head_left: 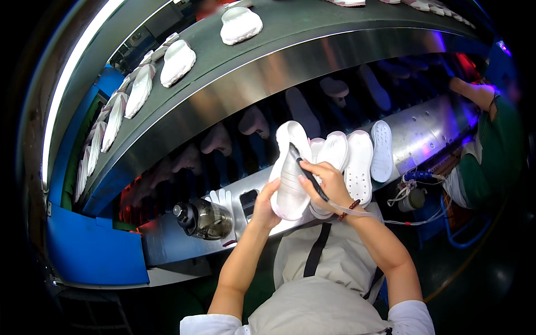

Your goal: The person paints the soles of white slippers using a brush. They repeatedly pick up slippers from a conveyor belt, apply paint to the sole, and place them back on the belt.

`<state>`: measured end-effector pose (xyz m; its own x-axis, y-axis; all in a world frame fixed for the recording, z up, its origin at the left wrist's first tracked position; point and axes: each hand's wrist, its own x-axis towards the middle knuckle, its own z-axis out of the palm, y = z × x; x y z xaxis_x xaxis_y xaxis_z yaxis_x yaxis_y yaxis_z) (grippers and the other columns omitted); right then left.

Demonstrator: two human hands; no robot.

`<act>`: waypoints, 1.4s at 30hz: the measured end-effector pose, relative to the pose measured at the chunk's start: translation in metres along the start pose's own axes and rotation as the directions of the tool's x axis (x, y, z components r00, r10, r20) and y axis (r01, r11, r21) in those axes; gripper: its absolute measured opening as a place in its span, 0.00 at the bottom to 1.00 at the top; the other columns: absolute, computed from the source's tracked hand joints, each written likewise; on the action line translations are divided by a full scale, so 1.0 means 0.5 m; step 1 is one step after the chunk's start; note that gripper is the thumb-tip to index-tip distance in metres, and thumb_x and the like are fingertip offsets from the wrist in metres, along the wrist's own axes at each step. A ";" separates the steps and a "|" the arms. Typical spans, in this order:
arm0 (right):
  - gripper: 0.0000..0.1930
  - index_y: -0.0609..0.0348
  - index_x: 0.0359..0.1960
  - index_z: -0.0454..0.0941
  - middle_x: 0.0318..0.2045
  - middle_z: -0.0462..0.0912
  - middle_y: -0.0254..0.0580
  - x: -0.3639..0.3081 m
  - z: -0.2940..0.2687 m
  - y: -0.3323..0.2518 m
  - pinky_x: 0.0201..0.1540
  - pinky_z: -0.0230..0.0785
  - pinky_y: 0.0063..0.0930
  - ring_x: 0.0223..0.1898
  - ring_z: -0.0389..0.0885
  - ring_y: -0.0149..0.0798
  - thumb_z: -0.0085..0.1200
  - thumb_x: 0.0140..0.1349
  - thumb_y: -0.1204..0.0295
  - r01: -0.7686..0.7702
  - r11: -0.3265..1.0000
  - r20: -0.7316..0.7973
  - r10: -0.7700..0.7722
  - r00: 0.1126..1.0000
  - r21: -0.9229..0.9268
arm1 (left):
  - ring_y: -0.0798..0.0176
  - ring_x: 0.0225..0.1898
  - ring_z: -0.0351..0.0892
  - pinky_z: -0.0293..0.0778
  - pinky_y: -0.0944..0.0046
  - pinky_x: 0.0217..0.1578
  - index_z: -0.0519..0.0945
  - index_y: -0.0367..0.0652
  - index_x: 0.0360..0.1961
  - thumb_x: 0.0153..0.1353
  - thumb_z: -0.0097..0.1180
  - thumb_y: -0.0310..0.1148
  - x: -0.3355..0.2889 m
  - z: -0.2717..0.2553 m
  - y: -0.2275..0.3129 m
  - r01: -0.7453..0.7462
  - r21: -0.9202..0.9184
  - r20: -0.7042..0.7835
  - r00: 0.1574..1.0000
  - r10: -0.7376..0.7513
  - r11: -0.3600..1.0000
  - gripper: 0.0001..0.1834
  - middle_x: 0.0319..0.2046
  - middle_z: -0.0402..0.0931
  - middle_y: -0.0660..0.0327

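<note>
My left hand (266,205) grips a white shoe sole (289,192) by its left edge and holds it tilted up in front of me. Closed around a black pen-like tool (296,155) is my right hand (328,183); the tool's tip reaches into the sole's hollow upper part. A clear hose (357,213) trails from the tool past my right wrist. Just beyond my right hand, several more white soles lie side by side, among them a perforated sole (358,167) and a bluish-white sole (382,149).
A dark conveyor belt (304,21) carries white soles above a metal panel. Under it, more soles stand in a dim, violet-lit space. On the metal bench (167,245) are a drink bottle (207,219), a white glove (225,199) and a dark phone-like object (249,202). A co-worker's arm (474,92) reaches in at right.
</note>
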<state>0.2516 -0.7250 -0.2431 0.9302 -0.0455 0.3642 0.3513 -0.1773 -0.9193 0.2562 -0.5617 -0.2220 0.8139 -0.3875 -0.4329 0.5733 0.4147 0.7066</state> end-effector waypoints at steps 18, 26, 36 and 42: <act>0.05 0.70 0.29 0.72 0.27 0.78 0.42 -0.076 -0.028 0.003 0.32 0.67 0.19 0.30 0.76 0.31 0.48 0.52 0.78 -0.274 0.823 0.020 0.305 0.952 0.498 | 0.54 0.48 0.65 0.63 0.54 0.48 0.60 0.37 0.52 0.56 0.32 0.44 0.011 0.037 -0.012 -0.028 -0.291 -0.026 0.999 0.022 0.956 0.26 0.48 0.64 0.53; 0.04 0.69 0.26 0.72 0.29 0.77 0.49 -0.074 -0.045 -0.005 0.34 0.69 0.24 0.30 0.77 0.40 0.49 0.45 0.83 0.096 0.987 -0.008 -0.096 0.995 0.128 | 0.52 0.46 0.67 0.65 0.53 0.47 0.62 0.35 0.49 0.55 0.38 0.41 0.008 0.046 -0.012 0.003 -0.219 -0.103 0.994 -0.026 0.976 0.25 0.46 0.66 0.50; 0.06 0.68 0.26 0.71 0.29 0.76 0.50 -0.077 -0.044 0.014 0.34 0.70 0.27 0.30 0.76 0.44 0.50 0.42 0.83 0.230 0.973 0.030 -0.230 0.973 0.012 | 0.53 0.46 0.68 0.68 0.53 0.43 0.60 0.37 0.51 0.56 0.35 0.44 0.015 0.039 -0.028 0.035 -0.171 -0.146 0.987 -0.060 0.985 0.26 0.47 0.65 0.52; 0.05 0.67 0.26 0.72 0.29 0.76 0.50 -0.064 -0.061 0.045 0.34 0.69 0.27 0.31 0.76 0.45 0.50 0.44 0.82 0.194 0.981 -0.014 -0.194 0.981 -0.020 | 0.53 0.45 0.69 0.69 0.51 0.41 0.59 0.37 0.52 0.56 0.34 0.45 -0.003 0.055 -0.026 0.067 -0.116 -0.110 0.991 -0.080 0.991 0.27 0.46 0.66 0.51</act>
<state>0.2263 -0.7573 -0.2707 0.8426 -0.0243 0.5380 0.5230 -0.2019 -0.8281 0.2448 -0.5891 -0.2153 0.7710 -0.3265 -0.5467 0.6335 0.4810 0.6061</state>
